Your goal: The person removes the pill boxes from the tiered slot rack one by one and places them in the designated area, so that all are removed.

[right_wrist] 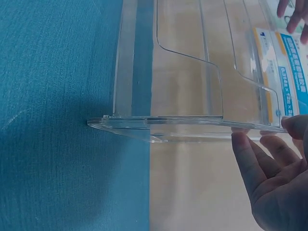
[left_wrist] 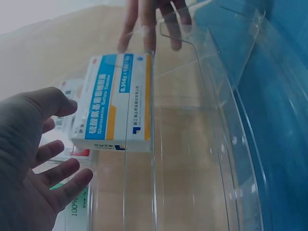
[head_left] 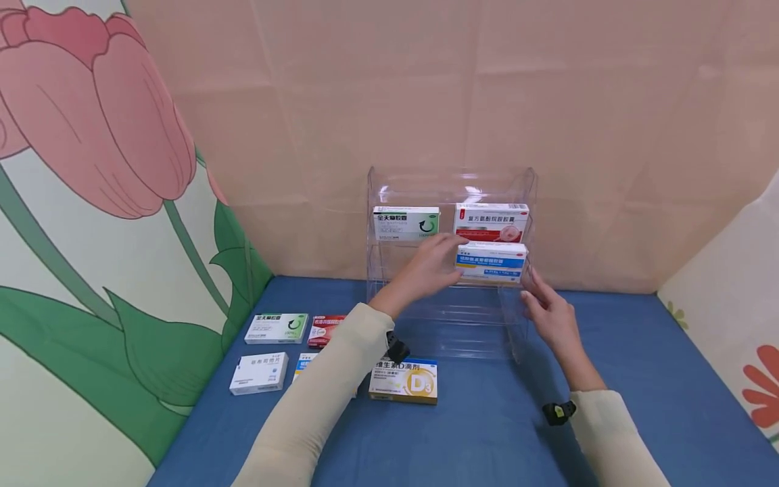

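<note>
A blue-and-white medicine box (head_left: 490, 262) stands at the right of the clear display rack's (head_left: 450, 348) middle tier, its label facing out. My left hand (head_left: 429, 267) is at the left end of this box; in the left wrist view its thumb (left_wrist: 65, 105) is close to the box edge and the fingers spread apart. Whether the thumb touches the box, I cannot tell. Against the outside of the rack's right side panel, my right hand (head_left: 552, 318) rests its fingertips, with straight fingers in the left wrist view. On the upper tier stand a green-and-white box (head_left: 406, 223) and a red-and-white box (head_left: 491, 222).
On the blue table (head_left: 608, 352), left of the rack, lie a green-and-white box (head_left: 276, 329), a red box (head_left: 322, 330), a white box (head_left: 260, 373) and a yellow-and-white vitamin D box (head_left: 404, 383). My left sleeve partly hides a blue-and-white box (head_left: 301, 365). A pink cloth backs the table.
</note>
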`<state>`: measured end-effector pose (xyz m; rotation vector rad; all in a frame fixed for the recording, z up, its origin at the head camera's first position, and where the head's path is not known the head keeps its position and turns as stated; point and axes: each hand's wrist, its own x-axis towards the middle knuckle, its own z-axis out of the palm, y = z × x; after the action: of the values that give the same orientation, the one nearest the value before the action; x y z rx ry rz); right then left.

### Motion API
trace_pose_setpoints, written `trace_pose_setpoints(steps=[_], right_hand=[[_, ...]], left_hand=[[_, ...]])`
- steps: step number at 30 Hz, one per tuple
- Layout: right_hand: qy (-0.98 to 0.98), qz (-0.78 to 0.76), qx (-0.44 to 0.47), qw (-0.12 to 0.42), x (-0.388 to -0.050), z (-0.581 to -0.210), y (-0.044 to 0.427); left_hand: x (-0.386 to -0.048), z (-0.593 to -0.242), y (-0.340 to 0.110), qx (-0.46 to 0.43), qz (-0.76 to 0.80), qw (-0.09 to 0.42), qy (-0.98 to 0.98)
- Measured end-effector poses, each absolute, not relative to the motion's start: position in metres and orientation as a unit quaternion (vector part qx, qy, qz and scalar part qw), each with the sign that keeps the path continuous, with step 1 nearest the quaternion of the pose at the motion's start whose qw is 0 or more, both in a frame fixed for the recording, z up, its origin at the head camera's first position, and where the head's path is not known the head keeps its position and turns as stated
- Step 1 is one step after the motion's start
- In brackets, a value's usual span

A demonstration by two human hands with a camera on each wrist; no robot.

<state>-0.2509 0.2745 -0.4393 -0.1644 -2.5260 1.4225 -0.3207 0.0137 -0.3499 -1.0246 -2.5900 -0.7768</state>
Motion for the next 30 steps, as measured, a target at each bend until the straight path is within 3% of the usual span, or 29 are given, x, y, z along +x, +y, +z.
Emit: trace_pose_setpoints(steps=[21,30], right_hand=[[-0.863,0.486,-0.058,0.124,-0.252,-0.436,0.272],[-0.864,0.485,-0.056,0.124,-0.253,-0.434,0.271]], left_hand=[[-0.335,-0.342,0.039,-0.340,-0.226,0.124,-0.904],[-0.338,-0.341,0.037,-0.328,-0.246,0.102,-0.906]])
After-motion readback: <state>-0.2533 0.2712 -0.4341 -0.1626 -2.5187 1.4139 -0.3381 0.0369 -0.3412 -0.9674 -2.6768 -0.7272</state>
